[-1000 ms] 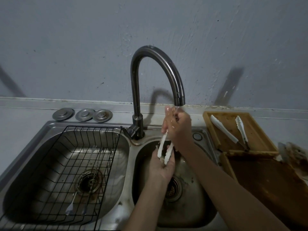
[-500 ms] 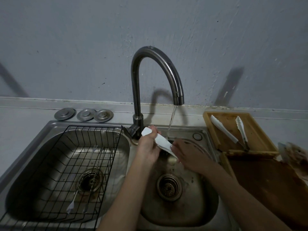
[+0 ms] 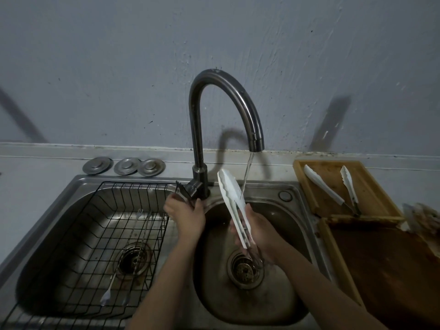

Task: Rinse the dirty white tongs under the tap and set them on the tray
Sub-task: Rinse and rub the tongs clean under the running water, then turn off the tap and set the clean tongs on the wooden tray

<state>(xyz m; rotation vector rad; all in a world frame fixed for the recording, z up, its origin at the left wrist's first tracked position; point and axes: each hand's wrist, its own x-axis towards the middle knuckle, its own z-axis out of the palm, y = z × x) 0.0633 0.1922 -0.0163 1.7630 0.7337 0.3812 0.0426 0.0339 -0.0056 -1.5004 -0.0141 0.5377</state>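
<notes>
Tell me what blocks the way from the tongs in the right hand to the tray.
Nothing visible does. The right hand holds the white tongs over the right basin, and only the sink rim lies before the wooden tray, where two other tongs already lie.

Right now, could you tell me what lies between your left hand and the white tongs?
In the head view, only the tap base and bare sink rim separate the left hand from the white tongs.

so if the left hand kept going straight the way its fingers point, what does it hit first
The left hand points up and away, toward the tap handle at the faucet base. It looks to be at or touching the handle already, though depth is unclear.
</notes>
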